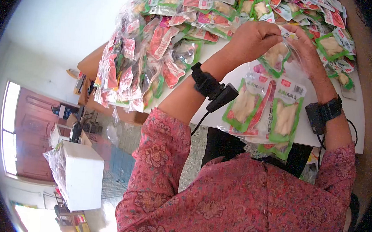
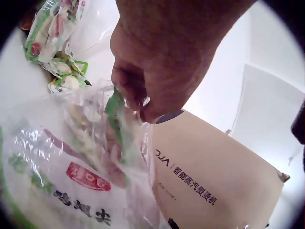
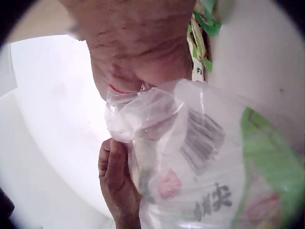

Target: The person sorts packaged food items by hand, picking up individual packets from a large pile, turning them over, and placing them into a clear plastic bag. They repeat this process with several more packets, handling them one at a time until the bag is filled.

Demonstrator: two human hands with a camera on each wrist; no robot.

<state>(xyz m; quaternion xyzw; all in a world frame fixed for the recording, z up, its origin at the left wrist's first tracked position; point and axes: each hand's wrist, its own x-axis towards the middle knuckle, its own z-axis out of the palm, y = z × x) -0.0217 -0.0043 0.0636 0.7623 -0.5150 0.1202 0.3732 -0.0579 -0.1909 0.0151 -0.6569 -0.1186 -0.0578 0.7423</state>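
Note:
A clear plastic bag [image 1: 299, 65] hangs from both hands over the white table [image 1: 233, 80]. Inside it are several green-edged food packets [image 1: 285, 110] with pale meat showing through. My left hand [image 1: 253, 41] pinches the top of a green-edged packet [image 2: 114, 112] at the mouth of the bag. On the other side, my right hand [image 1: 307, 51] grips the bag's gathered rim [image 3: 138, 109]; its fingertips are hidden behind the plastic in the right wrist view. Both hands are close together, the left with its fingers curled.
A big heap of red and green packets [image 1: 161, 41] covers the table's far and left sides, with more packets [image 1: 333, 44] at the right. A brown cardboard box [image 2: 214, 176] shows below in the left wrist view. A white box [image 1: 82, 175] stands off to the left.

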